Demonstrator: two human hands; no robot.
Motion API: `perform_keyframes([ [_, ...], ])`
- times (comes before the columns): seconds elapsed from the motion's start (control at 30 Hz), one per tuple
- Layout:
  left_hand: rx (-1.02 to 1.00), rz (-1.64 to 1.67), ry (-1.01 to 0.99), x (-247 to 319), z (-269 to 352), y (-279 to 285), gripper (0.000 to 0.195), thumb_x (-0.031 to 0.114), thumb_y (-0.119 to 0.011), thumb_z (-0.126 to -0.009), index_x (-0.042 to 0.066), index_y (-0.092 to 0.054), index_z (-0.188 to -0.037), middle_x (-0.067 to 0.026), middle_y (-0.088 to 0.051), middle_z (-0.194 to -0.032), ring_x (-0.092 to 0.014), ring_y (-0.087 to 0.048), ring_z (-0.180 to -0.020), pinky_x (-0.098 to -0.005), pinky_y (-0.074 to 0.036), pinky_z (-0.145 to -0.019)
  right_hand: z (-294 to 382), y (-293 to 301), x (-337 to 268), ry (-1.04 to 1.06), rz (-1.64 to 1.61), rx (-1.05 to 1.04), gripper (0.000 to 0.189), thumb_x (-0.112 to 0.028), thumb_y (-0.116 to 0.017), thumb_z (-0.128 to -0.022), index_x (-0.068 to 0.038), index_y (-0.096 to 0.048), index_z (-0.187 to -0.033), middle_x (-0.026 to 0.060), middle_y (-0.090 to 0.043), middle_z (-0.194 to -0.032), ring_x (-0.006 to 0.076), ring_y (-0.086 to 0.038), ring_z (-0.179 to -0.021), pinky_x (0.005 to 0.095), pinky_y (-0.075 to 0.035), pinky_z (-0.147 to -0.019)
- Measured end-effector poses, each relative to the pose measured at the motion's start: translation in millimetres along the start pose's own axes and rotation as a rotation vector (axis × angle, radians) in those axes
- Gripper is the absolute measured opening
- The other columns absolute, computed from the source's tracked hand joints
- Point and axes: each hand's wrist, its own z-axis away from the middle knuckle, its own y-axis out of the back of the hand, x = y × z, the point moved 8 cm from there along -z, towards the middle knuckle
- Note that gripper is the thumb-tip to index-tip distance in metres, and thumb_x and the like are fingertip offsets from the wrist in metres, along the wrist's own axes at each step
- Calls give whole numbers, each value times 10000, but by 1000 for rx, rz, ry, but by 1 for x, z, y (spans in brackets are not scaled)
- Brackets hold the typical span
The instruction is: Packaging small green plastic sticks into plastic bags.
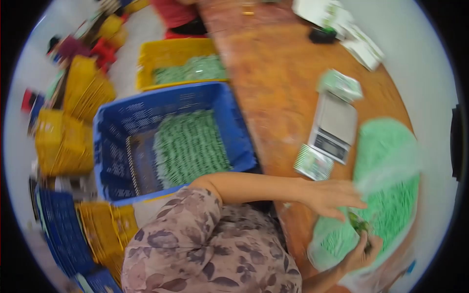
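My left hand (331, 197) stretches over the table with its fingers spread, and I see nothing in it. Below it in the picture, my right hand (362, 252) pinches a small clear packet with dark green print (359, 223). That packet is partly covered by the fingers. Both hands are at a large clear plastic bag (394, 205) filled with small light-green pieces, too blurred to name. A smaller part of clear bag (335, 238) with the same pieces lies beside my right hand. A digital scale (335, 119) stands near my left hand, with a green-striped packet (314, 163) at its display end.
Another filled packet (340, 86) lies at the scale's far end. White printed packaging (362, 47) and a black object (322, 35) lie farther along the wooden table (278, 91). A blue crate (124, 110) holds rows of green packets. Beyond are a yellow crate (165, 55) and a seated person (177, 16).
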Motion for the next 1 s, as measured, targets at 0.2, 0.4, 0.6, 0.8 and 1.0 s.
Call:
perform_keyframes([
  [0.2,-4,-514,318,33,128,93,291,51,-594,-632,116,-581,-915,-63,-608,-835,-249,-599,-795,-357,-490,-668,13,-147,-137,642,-46,-548,117,34,-619,-706,20,-548,-798,103,-533,-846,238,-489,-720,360,-409,-645],
  [0.4,874,-1307,1205,6,455,314,269,25,-503,-727,107,-630,-950,-131,-622,-917,-292,-608,-795,-374,-488,-689,9,-143,-57,234,63,-519,88,-29,-585,-744,8,-575,-823,125,-580,-862,258,-556,-790,333,-436,-742],
  [0.6,799,-954,1396,-60,811,343,355,173,-447,-848,32,-538,-1161,-158,-587,-1092,-254,-560,-976,-352,-416,-863,39,-210,-89,267,75,-815,161,-116,-627,-741,-59,-619,-891,97,-618,-920,263,-592,-826,346,-468,-685],
  [0.8,594,-1279,1939,-80,843,397,446,374,-466,-863,-4,-531,-1089,-198,-601,-969,-405,-564,-831,-439,-467,-709,37,-30,20,-121,342,-82,115,-20,-588,-773,-25,-595,-888,76,-613,-826,161,-586,-765,268,-461,-701],
  [1.0,334,-1581,1642,-59,618,382,416,323,-483,-869,-17,-530,-1104,-201,-566,-999,-354,-551,-882,-399,-447,-770,75,162,194,-653,619,129,162,-124,-564,-776,-9,-623,-874,139,-641,-728,236,-633,-645,322,-487,-584],
])
